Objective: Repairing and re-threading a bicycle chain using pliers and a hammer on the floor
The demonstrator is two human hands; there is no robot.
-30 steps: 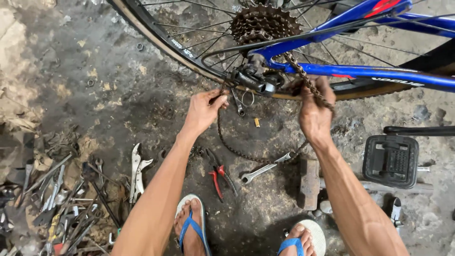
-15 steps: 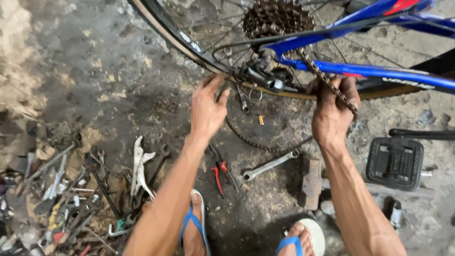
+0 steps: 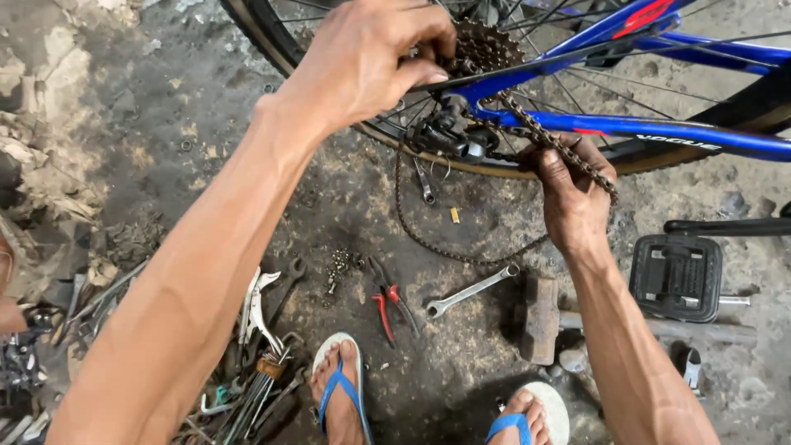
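Observation:
A blue bicycle frame [image 3: 659, 128] and its rear wheel [image 3: 272, 37] stand over a grimy concrete floor. My left hand [image 3: 362, 62] is raised to the rusty sprocket cluster [image 3: 486, 45], fingers pinching at it beside the black derailleur [image 3: 449, 132]. My right hand [image 3: 573, 194] grips the rusty chain [image 3: 544, 136] just under the blue chainstay. The chain's slack hangs in a loop [image 3: 428, 239] down to the floor.
On the floor lie a silver spanner [image 3: 470, 290], red-handled pliers [image 3: 387, 305], a hammer [image 3: 544, 317], a black pedal [image 3: 676, 276] and a heap of several tools [image 3: 247, 363] at the left. My feet in blue flip-flops [image 3: 338, 387] are at the bottom.
My left hand has risen from the derailleur area up to the sprocket cluster. My right hand stays on the chain, and the camera has moved closer to the wheel.

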